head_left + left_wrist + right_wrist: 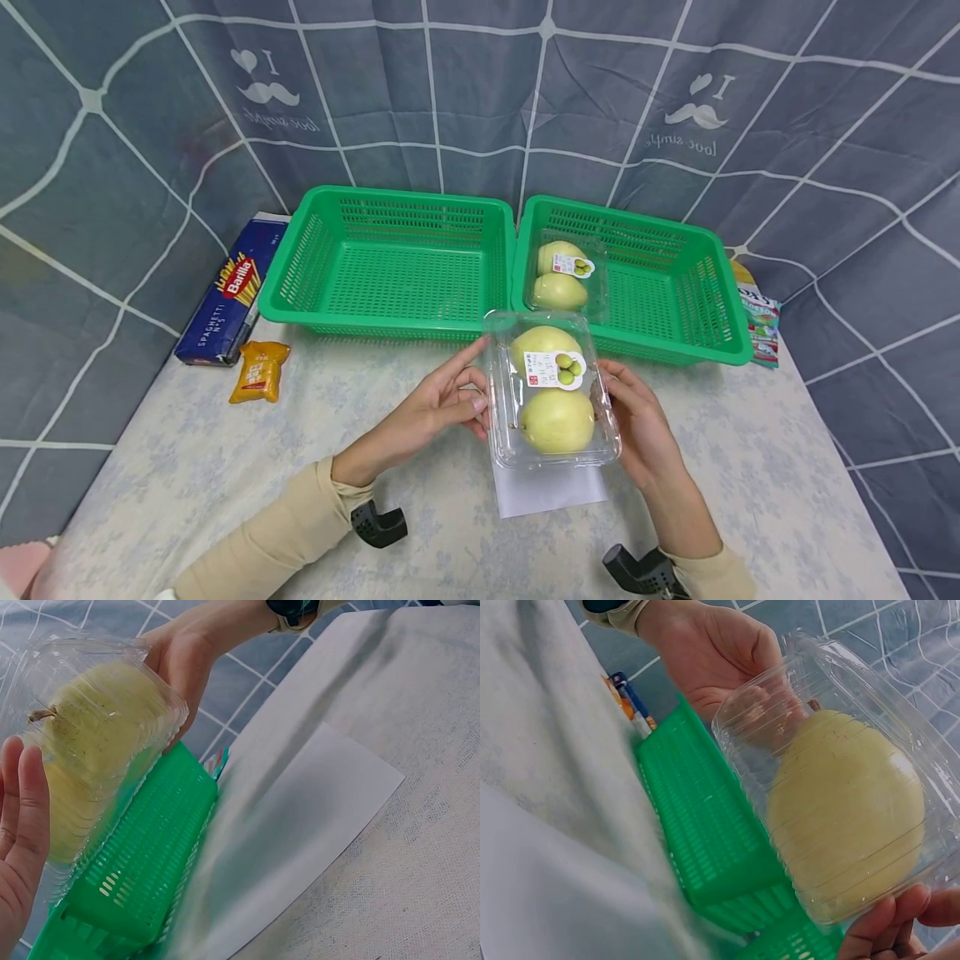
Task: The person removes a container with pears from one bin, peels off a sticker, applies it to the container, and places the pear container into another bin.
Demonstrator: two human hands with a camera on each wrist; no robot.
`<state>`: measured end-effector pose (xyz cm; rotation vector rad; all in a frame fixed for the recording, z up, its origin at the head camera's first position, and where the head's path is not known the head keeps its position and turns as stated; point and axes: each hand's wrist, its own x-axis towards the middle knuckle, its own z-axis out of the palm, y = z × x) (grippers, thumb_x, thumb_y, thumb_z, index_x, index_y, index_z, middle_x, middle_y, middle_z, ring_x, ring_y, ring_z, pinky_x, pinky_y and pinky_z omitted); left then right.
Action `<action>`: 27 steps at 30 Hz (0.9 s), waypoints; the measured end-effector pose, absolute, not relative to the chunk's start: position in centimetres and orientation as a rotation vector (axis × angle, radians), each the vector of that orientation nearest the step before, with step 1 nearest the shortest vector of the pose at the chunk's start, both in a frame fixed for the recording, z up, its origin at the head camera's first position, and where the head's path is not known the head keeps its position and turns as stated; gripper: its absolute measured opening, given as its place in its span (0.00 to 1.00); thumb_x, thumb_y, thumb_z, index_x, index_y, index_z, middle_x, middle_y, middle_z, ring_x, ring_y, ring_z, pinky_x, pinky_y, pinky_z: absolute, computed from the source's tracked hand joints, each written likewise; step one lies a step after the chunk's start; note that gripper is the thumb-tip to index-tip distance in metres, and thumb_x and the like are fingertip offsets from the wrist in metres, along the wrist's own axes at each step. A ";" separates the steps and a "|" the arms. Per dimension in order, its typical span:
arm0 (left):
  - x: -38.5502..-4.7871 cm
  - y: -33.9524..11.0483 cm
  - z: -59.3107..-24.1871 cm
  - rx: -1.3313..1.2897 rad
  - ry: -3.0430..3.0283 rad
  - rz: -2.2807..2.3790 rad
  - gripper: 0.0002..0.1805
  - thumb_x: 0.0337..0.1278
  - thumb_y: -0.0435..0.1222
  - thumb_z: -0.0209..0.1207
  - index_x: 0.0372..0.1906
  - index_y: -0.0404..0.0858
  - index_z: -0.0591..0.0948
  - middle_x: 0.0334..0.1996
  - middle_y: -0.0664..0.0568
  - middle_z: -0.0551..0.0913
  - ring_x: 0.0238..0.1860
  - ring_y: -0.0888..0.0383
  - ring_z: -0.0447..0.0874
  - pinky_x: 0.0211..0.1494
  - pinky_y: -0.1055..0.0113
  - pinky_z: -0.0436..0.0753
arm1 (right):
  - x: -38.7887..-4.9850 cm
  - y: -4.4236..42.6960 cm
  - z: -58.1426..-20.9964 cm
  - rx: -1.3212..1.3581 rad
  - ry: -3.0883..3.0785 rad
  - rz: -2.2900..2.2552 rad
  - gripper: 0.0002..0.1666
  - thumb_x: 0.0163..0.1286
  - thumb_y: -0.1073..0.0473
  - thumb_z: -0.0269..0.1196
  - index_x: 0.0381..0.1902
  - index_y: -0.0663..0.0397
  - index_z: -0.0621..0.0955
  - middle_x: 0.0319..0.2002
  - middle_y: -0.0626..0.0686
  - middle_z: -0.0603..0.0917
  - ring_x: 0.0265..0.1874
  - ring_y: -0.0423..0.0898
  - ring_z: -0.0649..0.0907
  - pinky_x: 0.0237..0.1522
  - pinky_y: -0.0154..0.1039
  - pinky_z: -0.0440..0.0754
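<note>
A clear plastic box of pears (557,422) is held up over the table, tilted, with a white label (553,369) across its lid. Two pale yellow pears show inside. My right hand (643,425) grips its right edge; in the right wrist view, thumb and curled fingers (900,911) are at the rim. My left hand (438,408) touches the left side with extended fingers, straight in the left wrist view (26,817). A similar box of pears (561,292) lies in the left part of the right green basket (675,292).
A second green basket (405,279) stands to the left. Beside it are a blue spaghetti box (232,292) and an orange packet (259,372). White paper (551,492) lies under the held box. A colourful packet (761,321) is behind the right basket's end.
</note>
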<state>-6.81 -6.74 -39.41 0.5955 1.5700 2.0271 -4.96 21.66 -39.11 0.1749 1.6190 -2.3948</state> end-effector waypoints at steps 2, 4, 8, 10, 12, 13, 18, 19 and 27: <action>-6.8 -6.7 -39.4 0.586 1.579 2.023 0.43 0.71 0.26 0.51 0.82 0.44 0.43 0.43 0.51 0.75 0.35 0.62 0.85 0.43 0.64 0.88 | -4.9 21.6 -39.2 0.174 1.618 -2.395 0.09 0.82 0.55 0.48 0.47 0.46 0.77 0.31 0.39 0.79 0.28 0.32 0.77 0.29 0.24 0.77; -6.9 -6.7 -39.3 0.577 1.586 2.017 0.43 0.71 0.27 0.51 0.82 0.44 0.44 0.43 0.51 0.75 0.35 0.62 0.84 0.43 0.64 0.87 | -4.9 21.6 -39.2 0.181 1.622 -2.398 0.10 0.82 0.55 0.48 0.47 0.46 0.77 0.31 0.39 0.79 0.28 0.32 0.77 0.29 0.24 0.77; -6.9 -6.5 -39.1 0.566 1.601 2.006 0.43 0.70 0.27 0.51 0.82 0.44 0.45 0.43 0.51 0.75 0.35 0.62 0.84 0.44 0.63 0.88 | -4.8 21.6 -39.1 0.195 1.638 -2.394 0.10 0.82 0.55 0.48 0.47 0.45 0.77 0.33 0.39 0.79 0.30 0.32 0.77 0.30 0.24 0.77; -6.9 -6.5 -39.1 0.559 1.610 2.000 0.43 0.70 0.27 0.51 0.82 0.45 0.45 0.43 0.51 0.75 0.35 0.62 0.84 0.44 0.63 0.88 | -4.8 21.7 -39.1 0.204 1.647 -2.392 0.10 0.82 0.55 0.48 0.47 0.44 0.77 0.34 0.39 0.78 0.30 0.32 0.77 0.31 0.24 0.77; -6.9 -6.4 -39.1 0.552 1.621 1.995 0.43 0.69 0.27 0.51 0.82 0.46 0.46 0.42 0.50 0.75 0.35 0.62 0.83 0.44 0.62 0.88 | -4.7 21.7 -39.0 0.210 1.654 -2.392 0.09 0.82 0.54 0.49 0.47 0.45 0.77 0.34 0.39 0.78 0.31 0.32 0.77 0.31 0.24 0.77; -6.9 -6.3 -39.1 0.551 1.626 1.993 0.42 0.69 0.27 0.50 0.82 0.46 0.46 0.42 0.50 0.75 0.35 0.62 0.83 0.44 0.62 0.88 | -4.7 21.7 -39.0 0.211 1.655 -2.393 0.09 0.82 0.54 0.49 0.47 0.45 0.77 0.34 0.39 0.78 0.31 0.32 0.77 0.31 0.24 0.77; -6.8 -6.2 -39.1 0.555 1.640 1.991 0.42 0.69 0.27 0.50 0.82 0.47 0.47 0.43 0.50 0.75 0.35 0.61 0.84 0.45 0.60 0.88 | -4.5 21.9 -38.8 0.206 1.648 -2.396 0.09 0.82 0.54 0.49 0.50 0.46 0.76 0.35 0.40 0.78 0.30 0.33 0.76 0.31 0.24 0.77; -6.8 -6.2 -39.1 0.557 1.640 1.991 0.42 0.69 0.27 0.50 0.82 0.47 0.47 0.43 0.50 0.75 0.35 0.61 0.84 0.45 0.60 0.88 | -4.5 21.9 -38.8 0.205 1.642 -2.400 0.09 0.82 0.54 0.49 0.50 0.46 0.76 0.35 0.40 0.78 0.30 0.33 0.76 0.31 0.24 0.77; -6.8 -6.1 -39.1 0.542 1.642 1.987 0.42 0.68 0.27 0.49 0.82 0.47 0.47 0.43 0.51 0.74 0.35 0.62 0.83 0.45 0.62 0.87 | -4.3 21.9 -38.7 0.201 1.641 -2.406 0.08 0.82 0.54 0.50 0.49 0.46 0.76 0.33 0.39 0.78 0.29 0.33 0.75 0.30 0.24 0.76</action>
